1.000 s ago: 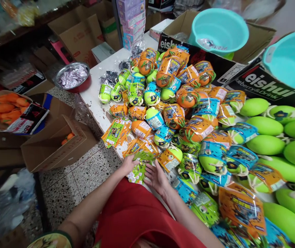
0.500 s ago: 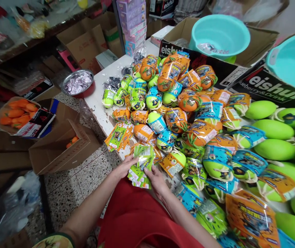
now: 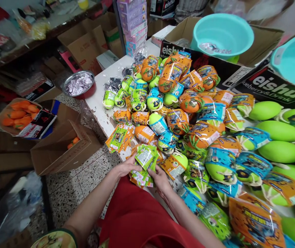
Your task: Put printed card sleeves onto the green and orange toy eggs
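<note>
White work surface (image 3: 97, 103), paint worn along its edge, above a speckled floor (image 3: 67, 182). At its far side: open carton (image 3: 178, 57) carrying a turquoise basin (image 3: 222, 34). Beside its left corner: red-sided metal bowl (image 3: 89, 92), filled with small sachets (image 3: 78, 82).

Item in hand: green printed packets (image 3: 146, 158), several, flat, loosely fanned. Location: just off the near edge of the surface, in front of the red garment (image 3: 139, 213).

Left hand (image 3: 128, 166): fingers clamped on the left edge of the packets, thumb over the top. Right hand (image 3: 160, 177): fingers closed on the lower right edge, thumb likewise on top; the undersides are hidden.

Adjacent stock: flat orange and green packets (image 3: 120, 136), fanned on the surface; film-wrapped orange balls (image 3: 177, 120); bare green ovals (image 3: 279, 150) at right.

Handling, as judged: very light, thin, limp film — glossy, so likely slippery, layer sliding on layer. Not brittle, though liable to crease. Best hold: a shallow pinch at opposite edges, thumb above and fingers beneath — a single packet perhaps best parted at a corner. Squeezing the middle would probably buckle the stack.
</note>
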Demonstrator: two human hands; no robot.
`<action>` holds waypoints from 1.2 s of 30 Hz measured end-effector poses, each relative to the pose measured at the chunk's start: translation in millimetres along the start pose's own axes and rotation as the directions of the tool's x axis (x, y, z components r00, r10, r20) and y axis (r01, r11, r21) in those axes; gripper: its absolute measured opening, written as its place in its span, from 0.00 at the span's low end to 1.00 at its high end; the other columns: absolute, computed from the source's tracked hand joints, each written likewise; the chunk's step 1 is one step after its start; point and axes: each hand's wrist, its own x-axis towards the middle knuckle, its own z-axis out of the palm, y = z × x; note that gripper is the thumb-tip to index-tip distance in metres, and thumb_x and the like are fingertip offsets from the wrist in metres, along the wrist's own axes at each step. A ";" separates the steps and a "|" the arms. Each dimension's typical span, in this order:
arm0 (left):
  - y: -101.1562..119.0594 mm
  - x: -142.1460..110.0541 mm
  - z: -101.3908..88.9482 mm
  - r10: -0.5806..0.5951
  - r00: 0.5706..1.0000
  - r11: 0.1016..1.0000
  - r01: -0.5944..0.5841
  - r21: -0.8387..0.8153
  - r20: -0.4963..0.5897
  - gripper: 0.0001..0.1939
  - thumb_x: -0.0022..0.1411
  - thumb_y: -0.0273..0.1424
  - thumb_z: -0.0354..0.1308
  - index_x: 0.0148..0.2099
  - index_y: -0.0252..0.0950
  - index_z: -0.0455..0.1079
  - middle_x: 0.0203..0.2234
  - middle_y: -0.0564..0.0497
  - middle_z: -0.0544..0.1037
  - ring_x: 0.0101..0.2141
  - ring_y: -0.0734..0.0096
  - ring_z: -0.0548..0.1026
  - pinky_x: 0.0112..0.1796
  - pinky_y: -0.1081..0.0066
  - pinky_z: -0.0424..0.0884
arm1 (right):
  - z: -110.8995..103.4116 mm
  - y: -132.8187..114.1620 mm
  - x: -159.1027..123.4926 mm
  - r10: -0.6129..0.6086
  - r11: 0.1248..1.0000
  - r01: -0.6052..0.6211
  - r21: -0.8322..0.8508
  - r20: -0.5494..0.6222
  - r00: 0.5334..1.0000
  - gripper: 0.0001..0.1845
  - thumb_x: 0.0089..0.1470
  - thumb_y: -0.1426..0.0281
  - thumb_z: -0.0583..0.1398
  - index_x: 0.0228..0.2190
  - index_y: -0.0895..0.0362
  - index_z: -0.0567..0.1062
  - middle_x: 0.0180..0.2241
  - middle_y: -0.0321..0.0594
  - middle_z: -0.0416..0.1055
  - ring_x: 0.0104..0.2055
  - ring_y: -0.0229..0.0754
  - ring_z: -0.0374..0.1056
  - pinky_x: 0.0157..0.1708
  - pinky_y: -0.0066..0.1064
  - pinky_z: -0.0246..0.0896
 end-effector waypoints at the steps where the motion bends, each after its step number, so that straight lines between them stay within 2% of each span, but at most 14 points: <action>1: 1.5 -0.3 1.6 0.005 1.000 1.000 -0.005 0.012 0.000 0.48 0.40 0.27 0.70 0.62 0.42 0.53 0.50 0.44 0.73 0.45 0.58 0.73 0.44 0.66 0.68 | -1.3 -0.2 0.5 -0.005 1.000 0.005 0.003 -0.006 1.000 0.21 0.36 0.62 0.69 0.35 0.54 0.73 0.35 0.39 0.77 0.38 0.52 0.73 0.39 0.42 0.66; 4: 1.8 1.6 7.3 0.074 0.993 0.997 -0.070 0.043 -0.088 0.52 0.43 0.31 0.69 0.65 0.45 0.45 0.53 0.43 0.70 0.48 0.58 0.72 0.45 0.64 0.68 | -3.4 -1.3 2.7 -0.033 0.999 0.033 0.008 -0.018 0.999 0.21 0.36 0.62 0.69 0.34 0.53 0.73 0.35 0.39 0.77 0.38 0.51 0.72 0.41 0.41 0.65; 6: -2.3 6.6 10.4 0.168 0.956 0.979 -0.134 0.151 -0.241 0.45 0.47 0.35 0.67 0.64 0.43 0.50 0.50 0.43 0.73 0.45 0.58 0.74 0.44 0.63 0.69 | -2.8 -2.1 4.0 -0.054 0.999 0.054 0.006 -0.016 0.998 0.21 0.35 0.62 0.69 0.34 0.53 0.73 0.36 0.39 0.77 0.40 0.50 0.72 0.42 0.40 0.65; 9: -9.2 16.2 11.2 0.355 0.819 0.905 -0.181 0.384 -0.451 0.23 0.51 0.39 0.63 0.49 0.36 0.71 0.44 0.44 0.75 0.44 0.57 0.73 0.45 0.61 0.68 | 0.1 -2.9 4.4 -0.069 0.997 0.068 0.022 0.014 0.998 0.23 0.36 0.63 0.69 0.36 0.53 0.73 0.38 0.39 0.77 0.40 0.50 0.72 0.42 0.41 0.65; 11: -7.9 18.5 9.9 0.439 0.742 0.867 -0.203 0.454 -0.507 0.15 0.51 0.38 0.62 0.39 0.35 0.75 0.47 0.44 0.73 0.49 0.57 0.69 0.50 0.62 0.64 | 2.1 -3.8 3.2 -0.056 0.997 0.054 0.051 0.040 0.998 0.23 0.36 0.62 0.69 0.38 0.52 0.73 0.38 0.38 0.76 0.41 0.50 0.72 0.42 0.41 0.65; 14: 7.2 9.5 9.8 0.568 0.636 0.797 -0.267 0.541 -0.523 0.11 0.54 0.36 0.60 0.39 0.36 0.75 0.49 0.46 0.70 0.51 0.60 0.66 0.52 0.64 0.61 | 3.2 -6.2 0.1 -0.002 0.995 -0.004 0.097 0.061 0.998 0.23 0.36 0.62 0.70 0.37 0.53 0.72 0.38 0.39 0.77 0.40 0.50 0.72 0.41 0.41 0.65; 16: 20.9 -2.0 11.7 0.693 0.581 0.674 -0.310 0.671 -0.427 0.10 0.57 0.33 0.57 0.40 0.39 0.76 0.47 0.47 0.71 0.49 0.62 0.67 0.51 0.63 0.62 | 2.8 -8.1 -1.4 0.027 0.993 -0.034 0.116 0.063 0.998 0.23 0.35 0.63 0.70 0.35 0.53 0.72 0.37 0.39 0.77 0.40 0.51 0.72 0.41 0.41 0.66; 18: 30.3 -13.1 13.9 0.774 0.597 0.484 -0.343 0.805 -0.211 0.11 0.58 0.29 0.55 0.41 0.43 0.76 0.46 0.49 0.72 0.49 0.62 0.67 0.52 0.60 0.62 | 1.9 -9.4 -1.9 0.039 0.990 -0.047 0.130 0.069 0.997 0.23 0.34 0.63 0.70 0.35 0.54 0.73 0.36 0.39 0.77 0.39 0.51 0.73 0.40 0.41 0.66; 21: 28.5 -22.2 13.7 0.694 0.708 0.198 -0.368 0.909 0.136 0.20 0.55 0.20 0.52 0.43 0.49 0.76 0.50 0.53 0.71 0.53 0.60 0.63 0.54 0.55 0.58 | 0.8 -9.9 -1.5 0.026 0.988 -0.039 0.151 0.088 0.996 0.24 0.35 0.63 0.70 0.37 0.53 0.73 0.37 0.39 0.77 0.39 0.50 0.73 0.40 0.41 0.67; 24: 13.1 -22.8 8.5 0.542 0.802 0.029 -0.315 0.949 0.249 0.26 0.51 0.16 0.51 0.44 0.51 0.75 0.53 0.54 0.68 0.55 0.57 0.58 0.54 0.53 0.56 | 0.8 -10.1 -2.4 0.000 0.987 -0.016 0.161 0.097 0.995 0.23 0.35 0.66 0.70 0.37 0.53 0.73 0.37 0.38 0.77 0.40 0.50 0.73 0.40 0.40 0.67; 27: 0.2 -22.1 3.4 0.478 0.850 -0.019 -0.241 0.970 0.220 0.31 0.48 0.14 0.50 0.46 0.52 0.74 0.56 0.54 0.65 0.57 0.56 0.55 0.54 0.53 0.56 | 1.4 -10.9 -4.6 -0.005 0.988 -0.008 0.153 0.088 0.996 0.22 0.34 0.66 0.70 0.36 0.53 0.73 0.37 0.39 0.77 0.40 0.50 0.73 0.39 0.40 0.67; 32: -1.2 -28.5 3.3 0.438 0.863 -0.041 -0.259 0.965 0.251 0.30 0.52 0.15 0.49 0.50 0.51 0.71 0.58 0.52 0.62 0.59 0.55 0.53 0.55 0.52 0.55 | 0.9 -10.6 -4.6 0.006 0.991 -0.015 0.135 0.069 0.998 0.23 0.34 0.66 0.70 0.36 0.53 0.73 0.36 0.39 0.77 0.40 0.50 0.73 0.39 0.41 0.67; 34: 0.5 -32.6 3.2 0.433 0.859 -0.023 -0.293 0.956 0.274 0.28 0.55 0.17 0.48 0.52 0.50 0.70 0.60 0.51 0.60 0.59 0.56 0.52 0.55 0.51 0.54 | -0.1 -10.4 -3.4 0.008 0.990 -0.018 0.142 0.071 0.997 0.23 0.34 0.66 0.70 0.36 0.54 0.73 0.36 0.39 0.77 0.40 0.50 0.72 0.39 0.40 0.67; 36: 1.8 -35.3 1.4 0.465 0.852 0.064 -0.302 0.951 0.240 0.28 0.57 0.18 0.45 0.54 0.48 0.67 0.60 0.50 0.59 0.59 0.58 0.53 0.57 0.52 0.53 | -1.0 -10.9 -2.8 0.011 0.989 -0.021 0.145 0.071 0.997 0.22 0.34 0.67 0.69 0.36 0.54 0.73 0.37 0.39 0.77 0.41 0.49 0.72 0.40 0.39 0.67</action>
